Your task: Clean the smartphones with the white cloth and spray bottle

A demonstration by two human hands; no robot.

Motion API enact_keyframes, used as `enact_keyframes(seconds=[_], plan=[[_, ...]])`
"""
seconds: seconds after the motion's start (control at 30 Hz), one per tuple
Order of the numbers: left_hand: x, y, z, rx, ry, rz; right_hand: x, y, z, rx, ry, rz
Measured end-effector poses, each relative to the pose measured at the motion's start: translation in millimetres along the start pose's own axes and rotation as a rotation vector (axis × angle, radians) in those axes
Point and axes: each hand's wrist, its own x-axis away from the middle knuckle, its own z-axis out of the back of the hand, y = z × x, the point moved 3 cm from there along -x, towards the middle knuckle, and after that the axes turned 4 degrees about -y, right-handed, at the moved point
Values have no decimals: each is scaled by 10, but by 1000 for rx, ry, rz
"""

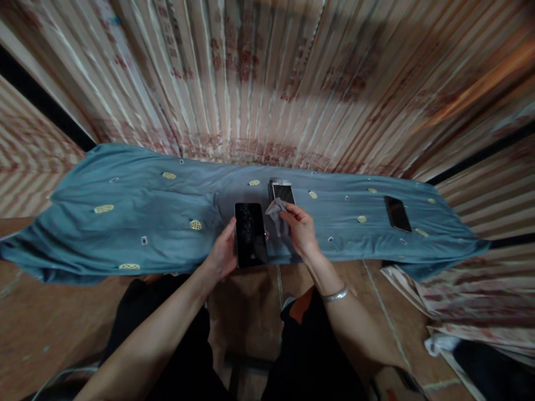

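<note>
Obs., near to far. Dark-clad legs (313, 351) nearest, tiled floor (378, 278) below. Bracelet (335, 294) on R wrist.

L hand (223, 250): grasping phone (251, 234), thumb side along L edge, fingertip showing at R edge, so support from behind is likely. Phone is over near edge of blue sheet (167, 250), screen toward wearer, dark, w/ pale smudgy marks in upper half.

R hand (301, 227): pinching crumpled grey cloth (276, 209) btwn thumb & fingers, just R of phone. Cloth apart from glass.

Beyond cloth: second phone (284, 193), partly hidden, w/ dark item at its L side; can't tell if stacked. Cloth overlaps it in view; contact unclear. Third phone (398, 214) flat on sheet, well apart, far R. Curtain (251, 83) behind.

Step (judged): phone presented face-up, cloth ready beside it, no wiping contact at this instant. Any pass over the marks would call for cloth flat on glass, light even pressure, L grip firm at edges, fingers off screen.
</note>
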Motion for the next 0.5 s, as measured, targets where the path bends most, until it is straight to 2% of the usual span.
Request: enact_keyframes(seconds=[0.1,0.2,0.33,0.5], plan=[[28,-51,-32,-29,24,-2,68,-66,-120,261,-59,230],[70,-83,-54,-32,55,-13,290,-96,-357,561,-259,449],[114,-58,-9,-33,129,-24,638,-48,-592,802,-513,592],[111,-19,28,-54,93,-54,816,27,-655,944,-638,681]])
